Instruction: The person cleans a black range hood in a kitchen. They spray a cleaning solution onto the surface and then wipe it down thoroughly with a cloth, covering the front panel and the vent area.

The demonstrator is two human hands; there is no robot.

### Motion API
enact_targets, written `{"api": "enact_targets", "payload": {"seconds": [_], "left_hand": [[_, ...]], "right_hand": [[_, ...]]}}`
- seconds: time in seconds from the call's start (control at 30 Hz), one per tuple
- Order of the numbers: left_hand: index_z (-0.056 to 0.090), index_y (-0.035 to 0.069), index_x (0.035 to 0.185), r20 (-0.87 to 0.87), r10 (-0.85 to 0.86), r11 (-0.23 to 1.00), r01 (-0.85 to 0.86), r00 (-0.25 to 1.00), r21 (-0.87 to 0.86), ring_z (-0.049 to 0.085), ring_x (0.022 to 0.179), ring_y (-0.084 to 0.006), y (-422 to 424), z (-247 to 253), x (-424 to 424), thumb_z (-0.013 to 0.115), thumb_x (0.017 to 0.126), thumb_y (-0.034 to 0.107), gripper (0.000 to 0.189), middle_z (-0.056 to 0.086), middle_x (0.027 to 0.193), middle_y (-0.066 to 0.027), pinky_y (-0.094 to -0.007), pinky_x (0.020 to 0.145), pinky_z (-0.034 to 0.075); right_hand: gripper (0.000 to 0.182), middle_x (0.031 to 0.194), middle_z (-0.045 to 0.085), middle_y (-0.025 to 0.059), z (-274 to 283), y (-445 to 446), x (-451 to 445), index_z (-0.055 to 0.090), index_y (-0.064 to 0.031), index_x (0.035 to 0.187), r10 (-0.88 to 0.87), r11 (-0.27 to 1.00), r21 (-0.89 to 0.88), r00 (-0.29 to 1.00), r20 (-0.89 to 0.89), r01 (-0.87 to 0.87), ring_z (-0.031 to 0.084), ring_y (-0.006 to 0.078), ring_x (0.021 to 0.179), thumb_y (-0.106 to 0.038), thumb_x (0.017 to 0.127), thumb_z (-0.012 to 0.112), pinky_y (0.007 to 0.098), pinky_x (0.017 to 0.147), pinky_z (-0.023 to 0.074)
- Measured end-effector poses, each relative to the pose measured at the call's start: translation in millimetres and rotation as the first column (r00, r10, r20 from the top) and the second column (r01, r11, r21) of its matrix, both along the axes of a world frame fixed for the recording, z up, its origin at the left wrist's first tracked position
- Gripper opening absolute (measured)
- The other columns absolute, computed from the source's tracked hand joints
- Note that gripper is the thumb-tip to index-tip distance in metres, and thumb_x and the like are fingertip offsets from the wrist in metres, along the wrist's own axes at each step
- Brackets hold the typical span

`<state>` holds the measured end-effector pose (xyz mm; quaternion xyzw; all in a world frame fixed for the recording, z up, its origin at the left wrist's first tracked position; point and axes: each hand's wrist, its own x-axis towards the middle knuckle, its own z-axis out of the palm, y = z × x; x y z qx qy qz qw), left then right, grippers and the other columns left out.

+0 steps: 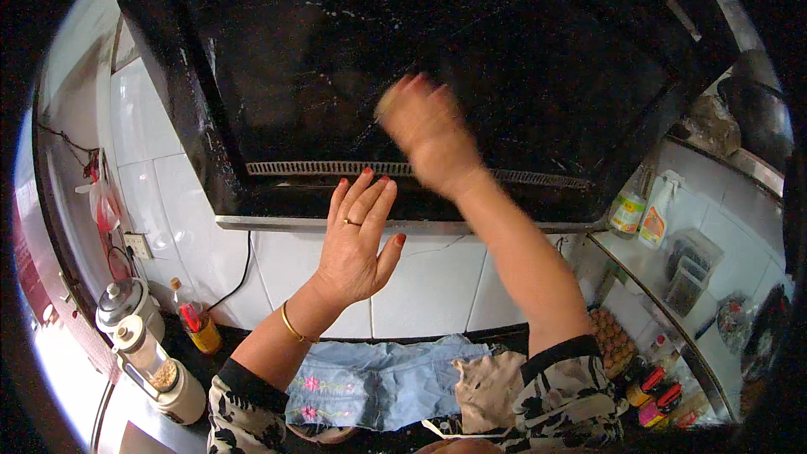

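A black glass range hood panel (302, 75) with streaks and droplets fills the upper view. My right hand (429, 132), blurred by motion, is over the panel with its fingers curled; something pale may be at its edge, too blurred to tell. My left hand (359, 233), a ring on one finger, rests its extended fingertips at the hood's lower edge beside the slotted vent strip (328, 168) and holds nothing. Below, a light blue denim cloth with pink embroidered flowers (378, 384) lies on the dark counter, beside a beige cloth (488, 391).
At left stand a blender-like appliance (170, 391), a lidded white pot (120, 302) and an oil bottle (202, 328). At right, a shelf (662, 309) bears a spray bottle (656, 214) and plastic containers (687, 284), with eggs (608, 337) beneath. A black cord (246, 271) hangs against the wall tiles.
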<state>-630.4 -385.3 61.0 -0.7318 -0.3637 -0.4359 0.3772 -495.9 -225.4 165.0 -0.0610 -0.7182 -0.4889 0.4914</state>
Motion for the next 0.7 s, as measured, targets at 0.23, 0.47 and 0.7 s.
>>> {"api": "enact_targets", "payload": {"seconds": [0.23, 0.47, 0.7], "left_hand": [[0.034, -0.003, 0.144, -0.016, 0.015, 0.996, -0.013, 1.0, 0.085, 0.03, 0.138, -0.0413, -8.3, 19.1, -26.8, 0.058, 0.084, 0.013, 0.067, 0.038, 0.144, -0.0215, -0.0553, 0.114, 0.02], [0.03, -0.001, 0.146, 0.04, 0.013, 0.95, -0.025, 0.999, 0.313, 0.027, 0.141, -0.0399, -6.2, 79.8, -35.4, 0.059, 0.084, 0.013, 0.07, 0.032, 0.15, -0.021, -0.052, 0.115, 0.02], [0.029, -0.001, 0.147, 0.017, 0.033, 0.977, -0.036, 0.999, 0.208, 0.024, 0.142, -0.0404, -16.3, 57.1, -66.4, 0.061, 0.082, 0.011, 0.073, 0.026, 0.153, -0.022, -0.0514, 0.116, 0.018]], "right_hand": [[0.045, 0.147, 0.042, 0.0134, 40.2, -30.1, 15.4, 0.052, -0.0109, 0.136, 0.032, 0.993, 0.11, 0.996, 0.078, -0.041, 0.039, 0.0314, 0.137, -0.01, 0.092, 0.041, 0.0445, 0.115, 0.0277], [0.051, 0.144, 0.044, 0.0171, 57.1, -59.8, -47.2, 0.05, -0.0093, 0.136, 0.169, 0.982, 0.092, 0.985, -0.021, -0.166, 0.039, 0.0335, 0.135, -0.005, 0.085, 0.048, 0.0498, 0.112, 0.0302], [0.043, 0.145, 0.045, 0.0136, 21.8, -56.2, -63.8, 0.052, -0.0065, 0.134, -0.257, 0.965, 0.147, 0.878, 0.404, 0.215, 0.041, 0.0268, 0.135, -0.013, 0.092, 0.044, 0.0429, 0.113, 0.0309]]}}
